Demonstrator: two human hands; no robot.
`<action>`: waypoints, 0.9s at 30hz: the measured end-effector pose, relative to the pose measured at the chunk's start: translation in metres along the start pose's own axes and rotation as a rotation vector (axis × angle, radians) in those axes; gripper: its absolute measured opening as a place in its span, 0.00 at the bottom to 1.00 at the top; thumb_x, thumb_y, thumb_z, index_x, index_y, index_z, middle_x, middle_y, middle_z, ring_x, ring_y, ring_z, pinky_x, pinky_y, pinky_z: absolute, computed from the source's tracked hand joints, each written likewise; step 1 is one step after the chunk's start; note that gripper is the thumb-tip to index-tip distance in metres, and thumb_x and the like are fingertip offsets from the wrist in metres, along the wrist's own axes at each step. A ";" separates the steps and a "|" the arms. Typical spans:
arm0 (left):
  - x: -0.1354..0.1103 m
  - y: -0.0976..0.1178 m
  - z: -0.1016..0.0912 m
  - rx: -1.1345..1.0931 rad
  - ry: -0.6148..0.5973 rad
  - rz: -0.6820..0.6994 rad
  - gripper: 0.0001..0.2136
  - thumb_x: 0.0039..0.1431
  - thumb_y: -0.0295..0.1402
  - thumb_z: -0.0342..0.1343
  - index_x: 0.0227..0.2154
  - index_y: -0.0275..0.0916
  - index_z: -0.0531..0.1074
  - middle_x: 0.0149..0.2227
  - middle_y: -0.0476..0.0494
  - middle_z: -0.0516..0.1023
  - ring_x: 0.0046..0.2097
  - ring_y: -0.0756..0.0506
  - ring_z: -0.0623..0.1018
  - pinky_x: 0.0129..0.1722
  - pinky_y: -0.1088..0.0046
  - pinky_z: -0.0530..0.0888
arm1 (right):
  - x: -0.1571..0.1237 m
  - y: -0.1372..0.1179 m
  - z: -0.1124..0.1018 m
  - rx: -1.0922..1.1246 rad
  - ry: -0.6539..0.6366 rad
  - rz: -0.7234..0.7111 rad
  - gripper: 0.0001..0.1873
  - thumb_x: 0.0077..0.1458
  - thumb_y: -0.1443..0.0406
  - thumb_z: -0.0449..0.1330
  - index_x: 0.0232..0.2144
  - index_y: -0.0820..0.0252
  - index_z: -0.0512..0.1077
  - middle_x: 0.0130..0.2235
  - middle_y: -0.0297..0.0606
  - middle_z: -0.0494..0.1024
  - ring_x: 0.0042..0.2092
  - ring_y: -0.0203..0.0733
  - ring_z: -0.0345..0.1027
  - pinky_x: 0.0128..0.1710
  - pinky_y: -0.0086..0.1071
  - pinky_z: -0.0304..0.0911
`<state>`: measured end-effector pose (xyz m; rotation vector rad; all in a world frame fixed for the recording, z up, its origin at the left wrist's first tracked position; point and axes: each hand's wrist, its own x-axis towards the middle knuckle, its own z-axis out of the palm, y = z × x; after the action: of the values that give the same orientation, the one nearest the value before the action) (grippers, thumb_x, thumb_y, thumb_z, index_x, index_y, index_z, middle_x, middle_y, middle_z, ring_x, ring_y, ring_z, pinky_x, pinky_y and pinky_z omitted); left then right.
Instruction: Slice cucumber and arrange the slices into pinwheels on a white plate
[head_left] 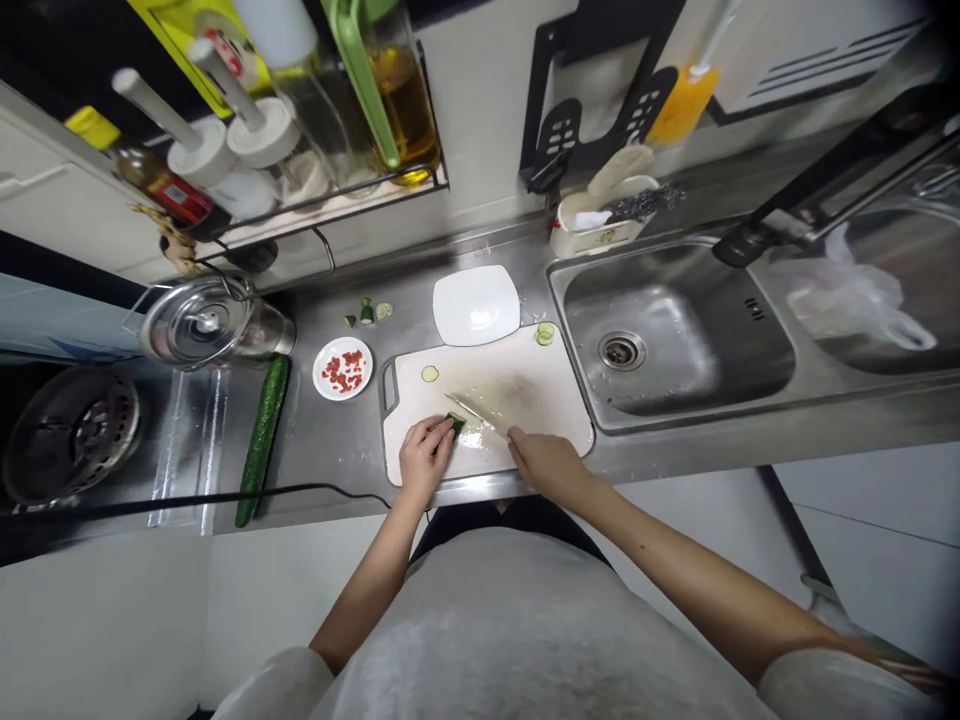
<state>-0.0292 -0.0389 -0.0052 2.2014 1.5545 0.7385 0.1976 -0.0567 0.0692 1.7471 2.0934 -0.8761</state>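
My left hand rests on the white cutting board, its fingers curled over a short green cucumber piece. My right hand grips the handle of a knife whose blade lies against that piece. One cucumber slice lies on the board's far left; two more slices sit at its far right corner.
A whole cucumber lies left of the board beside a small dish of red bits. A white square plate sits behind the board, cucumber ends next to it. The sink is on the right, a steel pot on the left.
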 end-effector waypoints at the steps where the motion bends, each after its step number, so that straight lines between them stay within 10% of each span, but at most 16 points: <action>1: -0.002 -0.001 0.002 0.014 -0.001 0.015 0.11 0.62 0.34 0.51 0.44 0.44 0.76 0.43 0.43 0.76 0.44 0.47 0.74 0.46 0.69 0.72 | -0.001 -0.004 0.001 -0.011 -0.008 -0.009 0.16 0.65 0.63 0.42 0.46 0.60 0.65 0.36 0.44 0.78 0.38 0.46 0.73 0.33 0.31 0.56; 27: 0.000 -0.011 0.011 0.056 0.035 0.093 0.09 0.61 0.32 0.53 0.40 0.42 0.77 0.39 0.43 0.76 0.42 0.47 0.73 0.41 0.69 0.72 | 0.002 -0.020 -0.002 -0.062 -0.094 -0.022 0.15 0.59 0.73 0.47 0.46 0.63 0.66 0.36 0.48 0.79 0.41 0.48 0.75 0.36 0.32 0.63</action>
<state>-0.0313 -0.0346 -0.0204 2.3265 1.5157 0.7735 0.1783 -0.0554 0.0748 1.6228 2.0606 -0.8728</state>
